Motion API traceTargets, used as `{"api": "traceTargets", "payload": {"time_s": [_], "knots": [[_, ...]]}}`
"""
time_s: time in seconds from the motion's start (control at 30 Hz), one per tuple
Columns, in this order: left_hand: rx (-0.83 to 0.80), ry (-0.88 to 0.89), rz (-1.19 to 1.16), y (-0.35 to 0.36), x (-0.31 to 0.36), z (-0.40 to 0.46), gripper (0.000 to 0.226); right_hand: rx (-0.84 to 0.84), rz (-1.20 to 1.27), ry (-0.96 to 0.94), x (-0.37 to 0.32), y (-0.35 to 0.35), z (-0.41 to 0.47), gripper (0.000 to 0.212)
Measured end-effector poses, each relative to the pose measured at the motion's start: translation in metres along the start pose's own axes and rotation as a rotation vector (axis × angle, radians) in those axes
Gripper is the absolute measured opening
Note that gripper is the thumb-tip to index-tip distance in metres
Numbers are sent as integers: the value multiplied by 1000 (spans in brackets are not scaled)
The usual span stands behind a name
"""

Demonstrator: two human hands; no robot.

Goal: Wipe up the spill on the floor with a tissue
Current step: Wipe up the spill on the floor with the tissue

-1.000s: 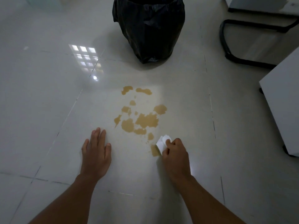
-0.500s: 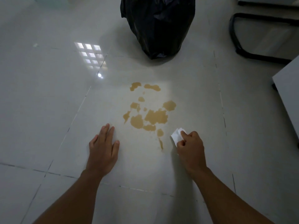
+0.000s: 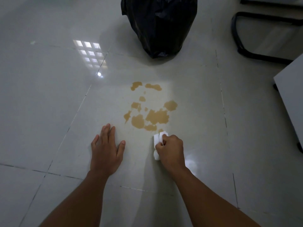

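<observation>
Pressing flat on the pale tiled floor (image 3: 49, 112), the left hand (image 3: 105, 149) is lying palm down with its fingers extended and spread, grasping nothing; it is sitting just below and to the left of the spill (image 3: 150, 112). The right hand (image 3: 170, 149) is curling into a fist around a wad of white tissue (image 3: 158, 138), with the tissue bunching out above the knuckles and again below the thumb side, against the floor. The upper edge of the tissue is touching or all but touching the nearest small patch of the spill; which of the two cannot be told.

The spill is showing as a cluster of separate tan-brown puddles on one tile, the largest patches lying toward the near side and two smaller ones at the far edge. The floor between the two hands is looking bare of liquid.

Beyond the spill a bin lined with a black bag (image 3: 159, 25) is standing on the floor, well apart from the puddles. At upper right a black tubular chair base (image 3: 242, 51) is resting on the tiles, and the corner of a white cabinet (image 3: 291, 89) is entering at the right edge. A bright window reflection (image 3: 89, 52) is glaring on the tile left of the bin.
</observation>
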State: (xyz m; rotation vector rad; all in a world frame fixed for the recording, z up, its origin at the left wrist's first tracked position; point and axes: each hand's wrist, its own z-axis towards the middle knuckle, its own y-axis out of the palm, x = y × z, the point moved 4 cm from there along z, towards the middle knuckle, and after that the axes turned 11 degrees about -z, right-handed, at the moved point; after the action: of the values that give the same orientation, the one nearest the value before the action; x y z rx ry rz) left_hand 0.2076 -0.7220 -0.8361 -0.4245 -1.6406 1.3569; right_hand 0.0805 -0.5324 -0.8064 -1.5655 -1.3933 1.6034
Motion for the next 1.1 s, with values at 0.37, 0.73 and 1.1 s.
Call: {"api": "traceTargets", "payload": {"time_s": [0.37, 0.73, 1.1], "knots": [[-14, -43, 43, 7, 10, -1, 85, -14, -21, 27, 18, -6, 17, 25], [0, -50, 54, 6, 10, -1, 87, 94, 120, 19, -2, -7, 16, 33], [38, -61, 51, 5, 12, 0, 82, -20, -137, -146, 18, -25, 39, 18]]}}
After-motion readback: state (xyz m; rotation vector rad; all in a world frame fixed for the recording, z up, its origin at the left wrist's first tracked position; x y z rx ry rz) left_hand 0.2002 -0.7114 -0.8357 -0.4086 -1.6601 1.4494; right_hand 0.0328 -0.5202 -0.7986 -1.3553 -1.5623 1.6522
